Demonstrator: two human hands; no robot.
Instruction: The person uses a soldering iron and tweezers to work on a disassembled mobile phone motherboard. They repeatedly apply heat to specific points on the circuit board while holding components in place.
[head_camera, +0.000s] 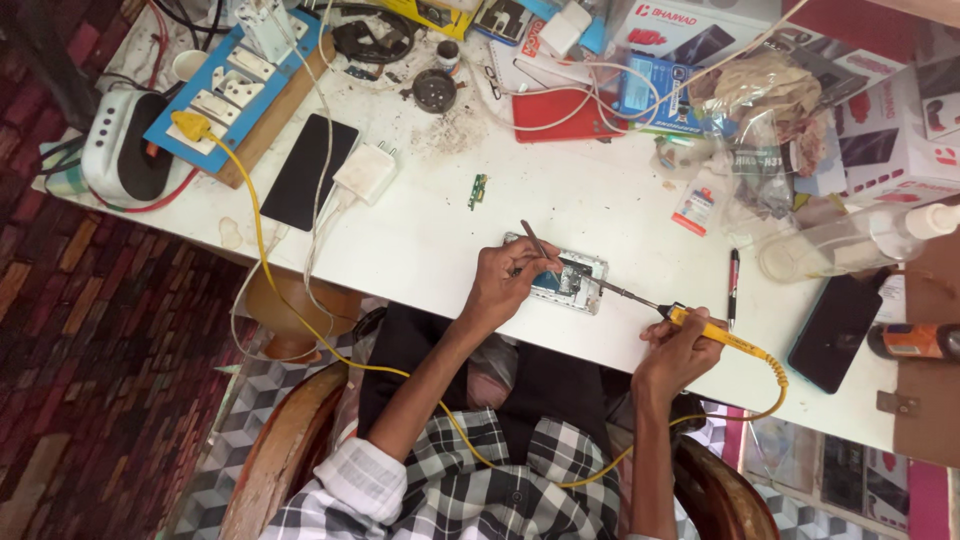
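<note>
An opened phone (568, 281), its back off and its board showing, lies flat on the white surface (470, 240) close to the edge nearest the person. The left hand (505, 282) rests on the phone's left end, fingers curled shut around thin tweezers (537, 242) that stick up and away from the phone. The right hand (682, 345), just right of the phone at the surface's edge, is closed around the yellow handle of a soldering iron (690, 320), whose metal tip reaches left onto the phone's right end. The iron's yellow cord (262, 262) loops under the surface and climbs to a blue switchboard (230, 95) far left of the phone. A small green circuit board (478, 191) lies beyond the phone, a black pen (732, 285) right of it, and a dark phone (309, 171) with a white charger (366, 172) up to its left.
</note>
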